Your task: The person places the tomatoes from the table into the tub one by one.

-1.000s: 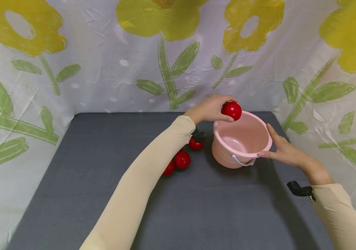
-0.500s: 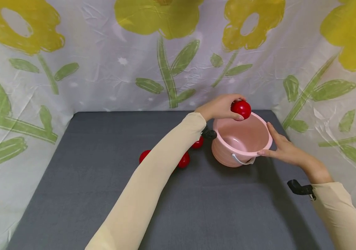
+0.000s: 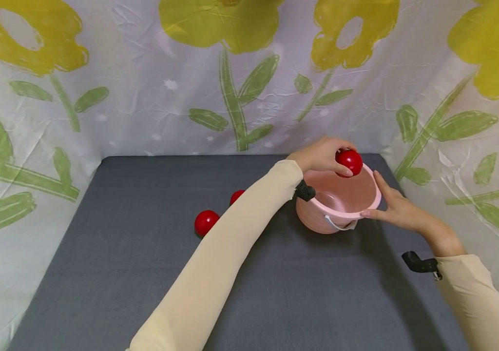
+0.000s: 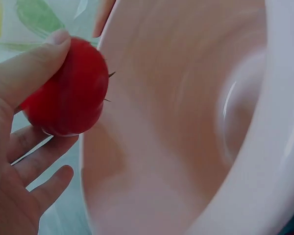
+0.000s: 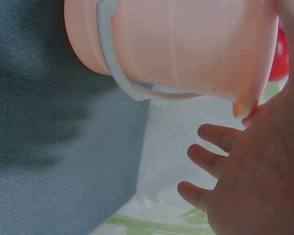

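The left hand [image 3: 326,155] pinches a red tomato [image 3: 349,162] between thumb and fingers, farther right than a moment ago and over the mouth of the pink bucket [image 3: 313,214], so the carry appears nearly complete; the right hand [image 3: 400,209], spread wide, touches the rim; a loose tomato [image 3: 206,223] and a half-hidden tomato [image 3: 237,196] rest on the bench [image 3: 319,292].

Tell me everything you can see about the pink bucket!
The pink bucket is round, with a wide open mouth, a thick rim and faint bands around its wall. It looks like smooth plastic, a bit shiny inside, where its round floor shows. A thin, pale handle hangs down outside. It stands mouth-up on the dark grey table, near the back right; I can't tell if it leans slightly. The person's right hand touches its rim.
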